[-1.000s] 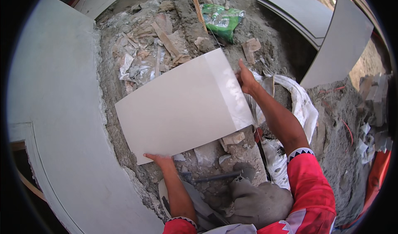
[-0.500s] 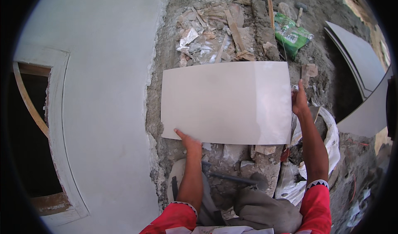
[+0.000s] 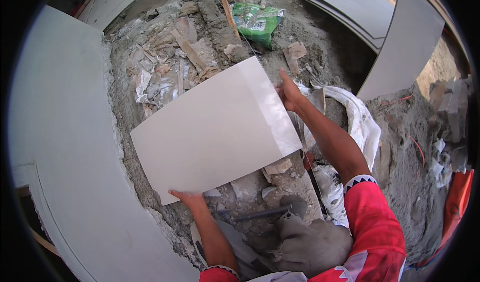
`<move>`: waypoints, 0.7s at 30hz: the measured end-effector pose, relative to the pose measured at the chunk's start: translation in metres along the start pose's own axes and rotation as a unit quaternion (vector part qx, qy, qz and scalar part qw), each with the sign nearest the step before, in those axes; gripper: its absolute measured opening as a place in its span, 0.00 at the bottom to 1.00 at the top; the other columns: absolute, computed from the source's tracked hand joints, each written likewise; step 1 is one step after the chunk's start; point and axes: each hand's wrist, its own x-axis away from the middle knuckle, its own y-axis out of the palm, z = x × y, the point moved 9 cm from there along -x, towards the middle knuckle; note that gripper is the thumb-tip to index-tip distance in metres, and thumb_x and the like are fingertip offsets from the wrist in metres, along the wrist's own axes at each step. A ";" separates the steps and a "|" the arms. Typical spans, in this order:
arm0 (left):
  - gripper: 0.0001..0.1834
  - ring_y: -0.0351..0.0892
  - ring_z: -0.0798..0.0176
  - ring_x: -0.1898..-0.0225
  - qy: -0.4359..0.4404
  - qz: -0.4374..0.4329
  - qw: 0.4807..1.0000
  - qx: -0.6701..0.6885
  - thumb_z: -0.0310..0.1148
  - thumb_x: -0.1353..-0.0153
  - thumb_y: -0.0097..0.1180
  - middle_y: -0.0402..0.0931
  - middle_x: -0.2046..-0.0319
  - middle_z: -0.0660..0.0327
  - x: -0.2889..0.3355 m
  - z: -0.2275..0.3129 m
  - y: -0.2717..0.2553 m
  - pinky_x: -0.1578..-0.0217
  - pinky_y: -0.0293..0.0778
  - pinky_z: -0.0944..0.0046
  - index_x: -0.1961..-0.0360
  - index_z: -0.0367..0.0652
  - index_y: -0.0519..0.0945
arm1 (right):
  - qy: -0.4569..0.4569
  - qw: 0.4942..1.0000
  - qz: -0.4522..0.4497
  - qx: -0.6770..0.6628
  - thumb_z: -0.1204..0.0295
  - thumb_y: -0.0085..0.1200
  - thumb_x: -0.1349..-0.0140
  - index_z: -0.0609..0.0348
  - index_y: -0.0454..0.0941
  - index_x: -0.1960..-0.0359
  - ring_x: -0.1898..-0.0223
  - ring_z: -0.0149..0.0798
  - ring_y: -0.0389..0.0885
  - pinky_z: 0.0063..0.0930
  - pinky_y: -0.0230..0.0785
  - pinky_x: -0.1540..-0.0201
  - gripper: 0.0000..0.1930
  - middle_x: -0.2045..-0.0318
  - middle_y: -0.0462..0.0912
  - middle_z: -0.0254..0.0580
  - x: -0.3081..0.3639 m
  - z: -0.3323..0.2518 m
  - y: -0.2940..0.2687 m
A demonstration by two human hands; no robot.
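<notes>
I hold a large white rectangular tile [image 3: 215, 129] flat above a rough bed of grey mortar and rubble [image 3: 165, 67]. My left hand [image 3: 187, 199] grips its near edge from below. My right hand [image 3: 289, 93] grips its far right edge, with the fingers spread along it. The tile is tilted, its far corner pointing up and right. Both sleeves are red.
Laid white tiles [image 3: 60, 132] cover the floor to the left. A green bag [image 3: 257, 22] and wood scraps lie at the back. Two grey slabs [image 3: 400, 37] lean at the upper right. A white sack [image 3: 357, 124] and a hammer [image 3: 270, 213] lie near my knees.
The view swung left and then back. The tile went from lying square in the picture to tilted up to the right, still held in both hands.
</notes>
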 end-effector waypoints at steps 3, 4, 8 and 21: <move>0.46 0.55 0.50 0.30 -0.003 0.017 1.000 -0.009 0.73 0.35 0.25 0.56 0.29 0.59 -0.001 0.001 -0.005 0.31 0.53 0.42 0.28 0.51 0.59 | 0.006 1.000 -0.005 -0.014 0.32 0.33 0.34 0.62 0.76 0.74 0.82 0.34 0.79 0.26 0.74 0.73 0.40 0.82 0.81 0.42 -0.002 0.002 0.000; 0.46 0.55 0.50 0.30 -0.003 0.013 1.000 -0.006 0.73 0.35 0.25 0.56 0.29 0.59 -0.001 0.001 -0.005 0.31 0.54 0.43 0.29 0.51 0.59 | 0.007 1.000 -0.020 -0.017 0.32 0.32 0.34 0.62 0.77 0.74 0.81 0.35 0.80 0.27 0.75 0.72 0.41 0.81 0.82 0.44 -0.003 0.002 0.003; 0.46 0.56 0.49 0.30 0.000 0.018 1.000 -0.021 0.73 0.35 0.25 0.57 0.29 0.59 -0.004 -0.001 -0.007 0.32 0.55 0.42 0.29 0.51 0.59 | 0.011 0.998 -0.039 -0.041 0.32 0.30 0.34 0.64 0.77 0.74 0.80 0.38 0.81 0.29 0.77 0.71 0.42 0.80 0.83 0.48 -0.006 0.004 0.007; 0.45 0.57 0.48 0.31 -0.013 -0.020 1.000 -0.015 0.73 0.34 0.25 0.56 0.29 0.58 -0.010 -0.002 -0.007 0.32 0.55 0.41 0.28 0.51 0.58 | 0.031 0.999 -0.025 -0.028 0.27 0.31 0.38 0.69 0.78 0.70 0.79 0.38 0.81 0.30 0.77 0.70 0.47 0.78 0.83 0.49 -0.002 0.006 0.004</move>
